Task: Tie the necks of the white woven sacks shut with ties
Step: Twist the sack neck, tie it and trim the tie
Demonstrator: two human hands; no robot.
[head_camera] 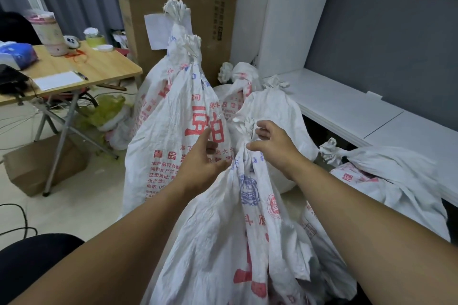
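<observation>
The bottom of the nearest white woven sack (223,242), crumpled and printed in red and blue, is cut off by the lower edge. Both forearms leave the view at 5 and 7 o'clock. The sack's neck (244,153) is bunched tight just above the picture's centre, with the frilled mouth fanning out on top. Whether a tie circles that neck cannot be told, since anything there is too small and pale against the weave. The left hand (202,158) shows only its back, so whatever lies against its palm is hidden.

The right hand (272,148) grips the neck from 3 o'clock. Its thumb tip presses the gathered cloth and its curled fingers (262,131) close behind the frill. The left hand comes in from 9 o'clock with fingers loosely spread and half straight and the thumb raised. Its lower fingertips touch the side of the neck, and it holds nothing that shows.

Both bare arms stretch forward and converge on the neck, wrists about level.

At 11 o'clock from the neck stands a taller white woven sack with large red characters (178,111), its top knotted. Another tied white sack (275,106) sits at 1 o'clock, and a third white sack lies on its side (386,168) at 3 o'clock. A light wooden folding table (104,67) stands at 10 o'clock.
</observation>
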